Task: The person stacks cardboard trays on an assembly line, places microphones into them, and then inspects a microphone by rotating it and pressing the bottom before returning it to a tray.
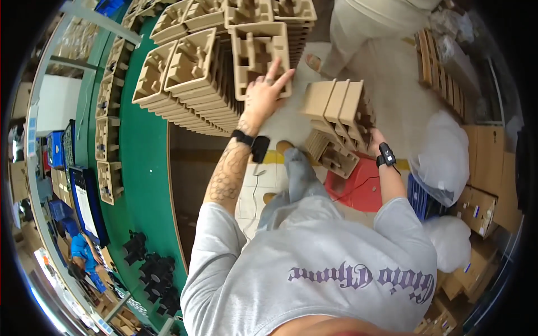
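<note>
My left hand (pixel 263 98) has its fingers spread over the near end of a tan moulded-pulp tray (pixel 245 53), which tops one of the stacks on the green table. A black band circles that wrist. Off to the right, my right hand (pixel 378 142) is closed on the edge of a short stack of pulp trays (pixel 343 103), tipped on its side and slightly blurred. Its fingertips are partly hidden behind the trays. Below it, a smaller nested bunch of pulp trays (pixel 338 158) sits at a red stool (pixel 361 182).
Several tall stacks of pulp trays (pixel 193 70) fill the far end of the green table (pixel 143 162). Single trays (pixel 108 182) line its left side, with black parts (pixel 154 274) nearer. A person in light trousers (pixel 364 28) stands ahead. Bagged goods (pixel 443 159) and cartons (pixel 485 157) lie right.
</note>
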`<action>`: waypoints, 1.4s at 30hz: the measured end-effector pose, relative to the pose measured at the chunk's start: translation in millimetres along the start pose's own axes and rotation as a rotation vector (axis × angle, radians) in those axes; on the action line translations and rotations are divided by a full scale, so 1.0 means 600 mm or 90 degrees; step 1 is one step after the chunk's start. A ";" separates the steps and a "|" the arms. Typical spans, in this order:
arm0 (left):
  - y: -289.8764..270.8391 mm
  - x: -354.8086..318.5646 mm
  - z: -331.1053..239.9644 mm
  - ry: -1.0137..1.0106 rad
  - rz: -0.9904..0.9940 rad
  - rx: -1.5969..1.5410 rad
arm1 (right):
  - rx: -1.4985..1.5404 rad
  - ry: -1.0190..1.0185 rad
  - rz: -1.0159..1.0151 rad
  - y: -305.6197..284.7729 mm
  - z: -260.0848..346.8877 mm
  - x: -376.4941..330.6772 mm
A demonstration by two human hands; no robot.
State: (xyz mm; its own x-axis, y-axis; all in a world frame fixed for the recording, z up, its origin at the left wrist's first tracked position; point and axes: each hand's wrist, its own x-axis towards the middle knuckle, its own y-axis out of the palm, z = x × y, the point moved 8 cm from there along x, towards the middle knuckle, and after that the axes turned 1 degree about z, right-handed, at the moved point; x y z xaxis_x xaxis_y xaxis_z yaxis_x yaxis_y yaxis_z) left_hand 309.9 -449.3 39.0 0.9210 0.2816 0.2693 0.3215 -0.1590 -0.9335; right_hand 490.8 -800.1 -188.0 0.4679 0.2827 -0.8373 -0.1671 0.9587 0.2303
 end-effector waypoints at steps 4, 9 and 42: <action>-0.019 0.004 0.020 0.026 -0.001 -0.057 | 0.015 -0.084 -0.081 -0.237 -0.050 0.040; -0.046 -0.020 0.050 -0.003 0.095 0.036 | -0.080 -0.096 -0.319 -0.355 -0.155 -0.053; 0.044 -0.239 -0.174 -0.169 0.159 -0.567 | -0.172 -0.205 0.025 -0.075 -0.151 -0.260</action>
State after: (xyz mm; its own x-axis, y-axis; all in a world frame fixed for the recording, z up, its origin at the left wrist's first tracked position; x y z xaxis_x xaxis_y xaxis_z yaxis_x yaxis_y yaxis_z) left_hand 209.1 -592.7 0.7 0.9406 0.3307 -0.0776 0.2733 -0.8725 -0.4049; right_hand 346.4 -890.5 -112.6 0.6965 0.3552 -0.6235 -0.3911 0.9164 0.0851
